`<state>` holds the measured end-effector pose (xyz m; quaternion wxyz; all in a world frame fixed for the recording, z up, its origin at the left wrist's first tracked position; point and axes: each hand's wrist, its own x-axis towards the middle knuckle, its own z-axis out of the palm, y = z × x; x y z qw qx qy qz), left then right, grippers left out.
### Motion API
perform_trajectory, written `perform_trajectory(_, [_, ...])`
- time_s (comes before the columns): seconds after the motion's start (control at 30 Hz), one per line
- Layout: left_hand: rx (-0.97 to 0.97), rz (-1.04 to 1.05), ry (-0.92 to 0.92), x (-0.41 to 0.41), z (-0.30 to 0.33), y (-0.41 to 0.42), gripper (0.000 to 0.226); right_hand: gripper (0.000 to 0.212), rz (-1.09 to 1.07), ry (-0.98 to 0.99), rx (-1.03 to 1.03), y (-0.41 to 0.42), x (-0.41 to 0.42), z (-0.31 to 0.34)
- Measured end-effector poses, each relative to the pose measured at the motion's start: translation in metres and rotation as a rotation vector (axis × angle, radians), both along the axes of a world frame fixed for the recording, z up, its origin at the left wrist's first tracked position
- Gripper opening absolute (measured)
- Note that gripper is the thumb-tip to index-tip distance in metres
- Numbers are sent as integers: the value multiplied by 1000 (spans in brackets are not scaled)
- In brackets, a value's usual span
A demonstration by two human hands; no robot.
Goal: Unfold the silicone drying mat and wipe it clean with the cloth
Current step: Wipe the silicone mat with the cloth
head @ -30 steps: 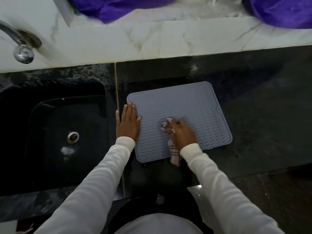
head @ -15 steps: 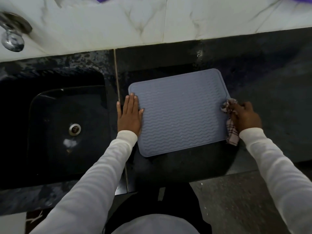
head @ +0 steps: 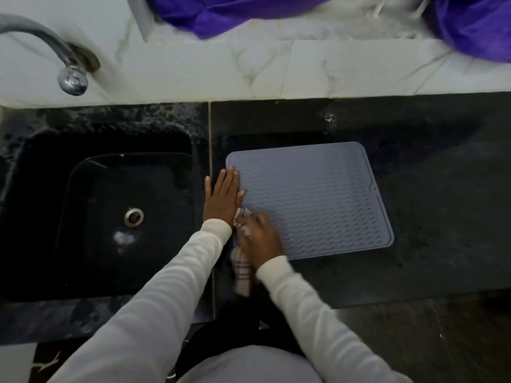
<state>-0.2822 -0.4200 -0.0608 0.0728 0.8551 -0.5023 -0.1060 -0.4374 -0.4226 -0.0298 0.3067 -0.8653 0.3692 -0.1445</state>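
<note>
**Silicone drying mat flat on the counter, cloth at its near-left corner**

Silicone drying mat [head: 312, 200], grey with a wavy ribbed face, lies unfolded on the black stone counter [head: 442, 189] just right of the sink [head: 110, 217]. Its near-left corner is hidden under the right hand [head: 258, 239] and the checked cloth [head: 241, 275], so the edge there cannot be traced. The right hand is blurred; its fingers are curled over the bunched cloth, gripping it against the mat, and a loose tail of cloth hangs over the counter's front edge. The left hand [head: 222, 199] lies flat with straight fingers, pressing on the mat's left edge, its little finger off the mat on the counter strip beside the sink. The two hands touch or nearly touch where the cloth meets the left wrist; which cannot be told.

A small notch shows on the mat's right edge. Right of the mat and behind it the dark counter runs to the marble backsplash [head: 304, 70]. The faucet [head: 70, 76] is cut off at the left border, and purple fabric [head: 235, 12] is cropped along the top.
</note>
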Motion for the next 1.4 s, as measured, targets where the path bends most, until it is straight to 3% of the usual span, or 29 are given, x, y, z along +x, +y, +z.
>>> perform_trajectory(0.1, [17,1,-26,2,-3,0,72,34,-42,163,-8,20,12,-1])
perform_trajectory(0.27, [50,-9,-75,-2,-4,-1,60,34,40,289,-232,5,-1,-6])
perform_trajectory(0.43, [61,-28,-113,-1,-7,-2,60,49,-121,301,-41,-58,-68,-6])
perform_trajectory(0.67, [52,-32,-100,-1,-5,-1,61,43,-286,478,-128,-158,-188,11])
perform_trajectory(0.8, [49,-24,-96,-2,-2,0,61,38,-423,563,-123,-187,-217,25])
perform_trajectory(0.9, [38,-5,-59,-4,-2,-3,57,34,-388,490,-119,-184,-203,30])
perform_trajectory(1.0, [49,15,-38,-5,-2,-5,56,32,-322,287,-122,-156,-154,39])
perform_trajectory(1.13, [42,90,36,-14,1,-14,58,37,-73,75,-29,-86,-52,34])
perform_trajectory(1.23, [50,126,-20,-23,-5,-14,60,35,21,160,-3,-44,-4,16])
perform_trajectory(1.33, [22,108,-69,-24,-10,-9,61,33,69,270,-36,-42,-12,11])
perform_trajectory(1.4, [22,107,-70,-23,-8,-10,62,45,118,309,-59,-64,-29,10])
